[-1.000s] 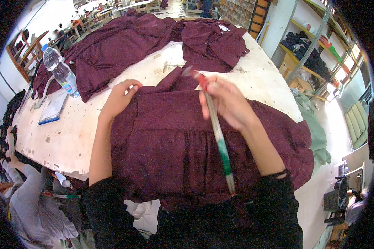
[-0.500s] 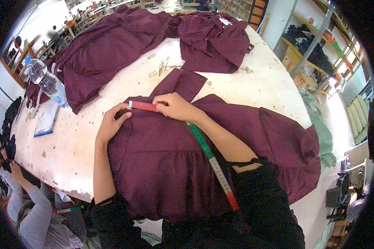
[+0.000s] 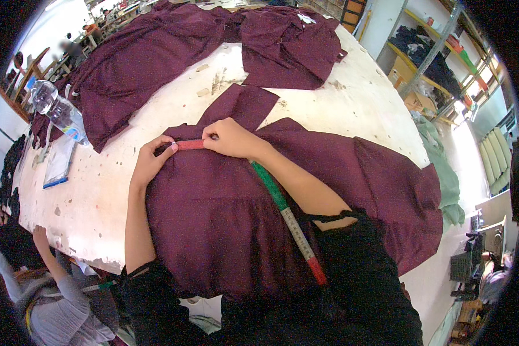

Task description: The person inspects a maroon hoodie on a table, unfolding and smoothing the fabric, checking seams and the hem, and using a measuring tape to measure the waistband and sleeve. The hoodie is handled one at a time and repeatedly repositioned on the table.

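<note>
A maroon garment (image 3: pixel 213 179) lies spread on the white table in front of me. Across its upper edge stretches a short red length of tape measure (image 3: pixel 190 145), held between both hands. My left hand (image 3: pixel 154 160) pinches the tape's end with thumb and fingertips at the garment's upper left. My right hand (image 3: pixel 232 138) is closed on the tape a short way to the right, its fingers curled over it. From under that hand, the tape runs down over the cloth toward me in green, white and red sections. Its lower end is hidden by my dark sleeve.
More maroon garments (image 3: pixel 150 63) are heaped on the far part of the table (image 3: pixel 106 179). A clear plastic bottle (image 3: pixel 57 112) and a flat plastic packet (image 3: pixel 59 163) lie at the left. A grey-sleeved person (image 3: pixel 57 305) works at lower left. Shelves (image 3: pixel 427 63) stand at the far right.
My left thumb has closed onto the tape's end, where it was apart before. The scene has shifted slightly up and left. The person at lower left has moved an arm.
</note>
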The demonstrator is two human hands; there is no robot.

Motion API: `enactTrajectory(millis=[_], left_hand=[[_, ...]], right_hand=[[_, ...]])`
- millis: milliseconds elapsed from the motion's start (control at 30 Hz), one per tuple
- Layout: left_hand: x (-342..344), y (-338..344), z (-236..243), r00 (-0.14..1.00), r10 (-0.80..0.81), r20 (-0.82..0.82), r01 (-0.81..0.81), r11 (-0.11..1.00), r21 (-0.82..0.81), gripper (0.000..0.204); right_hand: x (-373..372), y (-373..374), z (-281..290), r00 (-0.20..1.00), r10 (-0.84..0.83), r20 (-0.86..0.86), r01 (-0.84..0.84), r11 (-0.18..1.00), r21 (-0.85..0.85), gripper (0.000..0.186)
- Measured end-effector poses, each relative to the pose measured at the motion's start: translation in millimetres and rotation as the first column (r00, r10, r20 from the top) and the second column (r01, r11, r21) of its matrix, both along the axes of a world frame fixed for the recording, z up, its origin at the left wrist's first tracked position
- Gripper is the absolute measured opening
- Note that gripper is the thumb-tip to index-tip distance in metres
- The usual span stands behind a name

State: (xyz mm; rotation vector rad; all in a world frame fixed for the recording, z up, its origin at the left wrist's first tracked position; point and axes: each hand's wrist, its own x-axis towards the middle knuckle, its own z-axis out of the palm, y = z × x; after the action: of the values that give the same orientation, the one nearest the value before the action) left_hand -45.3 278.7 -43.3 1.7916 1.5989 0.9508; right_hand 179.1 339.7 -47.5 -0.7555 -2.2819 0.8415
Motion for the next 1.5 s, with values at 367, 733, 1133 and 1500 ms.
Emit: enactTrajectory(millis=[367, 733, 1133, 1500], left_hand=[[-17, 7, -19, 0.996, -0.027, -0.082, 0.035, 0.995, 0.094, 0.016], [-3, 8, -10, 0.997, -0.029, -0.070, 0.033, 0.997, 0.063, 0.016], [-13, 9, -15, 0.997, -0.043, -0.071, 0.048, 0.996, 0.071, 0.019], [139, -140, 129, 0.762, -0.613, -0.209, 0.647, 0.725, 0.234, 0.043]], right_hand=[[210, -83, 116, 0.938, -0.319, 0.133, 0.342, 0.913, -0.222, 0.021], [292, -45, 22, 0.794, -0.609, 0.005, 0.401, 0.516, -0.757, 0.020], [287, -43, 13, 0.759, -0.651, -0.006, 0.512, 0.603, -0.612, 0.016], [125, -205, 129, 0.877, 0.112, -0.467, -0.428, 0.623, -0.654, 0.041]])
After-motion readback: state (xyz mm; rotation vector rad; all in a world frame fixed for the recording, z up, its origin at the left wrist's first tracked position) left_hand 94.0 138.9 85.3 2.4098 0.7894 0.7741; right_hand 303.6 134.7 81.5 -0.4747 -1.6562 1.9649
